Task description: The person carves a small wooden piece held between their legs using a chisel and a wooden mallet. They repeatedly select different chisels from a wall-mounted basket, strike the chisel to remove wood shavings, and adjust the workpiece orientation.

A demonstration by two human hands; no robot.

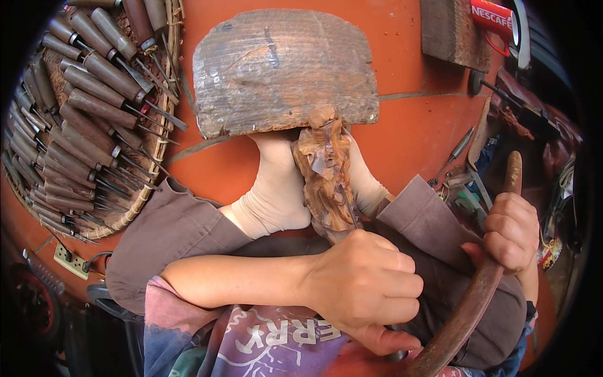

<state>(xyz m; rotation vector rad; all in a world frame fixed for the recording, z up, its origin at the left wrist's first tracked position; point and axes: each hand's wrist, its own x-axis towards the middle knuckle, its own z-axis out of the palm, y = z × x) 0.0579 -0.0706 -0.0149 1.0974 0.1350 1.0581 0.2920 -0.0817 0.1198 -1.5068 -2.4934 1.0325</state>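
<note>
My left hand [364, 286] is closed around a wood chisel, its handle mostly hidden in the fist. The thin metal blade [348, 206] of the chisel lies against the lower part of a brown wood carving [321, 157]. This carving is knobbly and partly shaped, and its far end leans on the near edge of a thick wooden block [282, 69]. My feet in beige socks [273, 185] flank it. On the right, my right hand [512, 232] grips a long curved wooden club [465, 305], whose lower end comes close to my left thumb.
A round woven basket [151, 179] at left holds many wooden-handled chisels [94, 141]. Below it lies a power strip [70, 261] with cables. A red mug [493, 22] stands by a wooden board [449, 31] at far right. Assorted tools and cords clutter the right side.
</note>
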